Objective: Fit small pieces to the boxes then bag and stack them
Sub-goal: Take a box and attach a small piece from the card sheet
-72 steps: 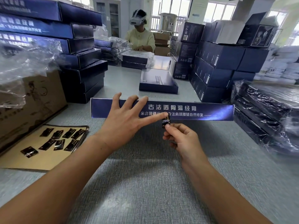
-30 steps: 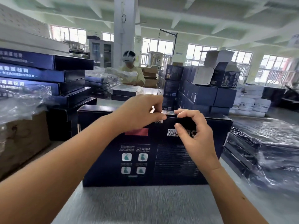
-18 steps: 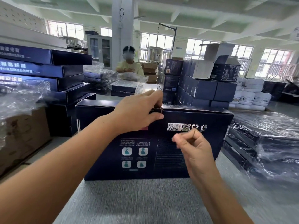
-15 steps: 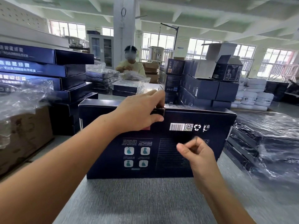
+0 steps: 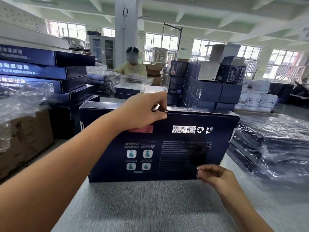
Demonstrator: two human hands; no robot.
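L hand [image 5: 142,113] gripping top edge of box [image 5: 180,136], standing on edge on table [image 5: 150,208].
R hand [image 5: 215,174] hanging loosely curled, apparently empty, by lower corner. Box seeming light, stiff card, slick finish; better gripping edges, thumb opposing.

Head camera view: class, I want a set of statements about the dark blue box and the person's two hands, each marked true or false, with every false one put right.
1. The box stands on its edge on the grey table. True.
2. The left hand lies flat on the table. False: it grips the box's top edge, fingers over the top and thumb on the near face.
3. The right hand is up at the box's top edge. False: it is low, by the box's lower right corner.
4. The barcode is on the face of the box turned towards the camera. True.
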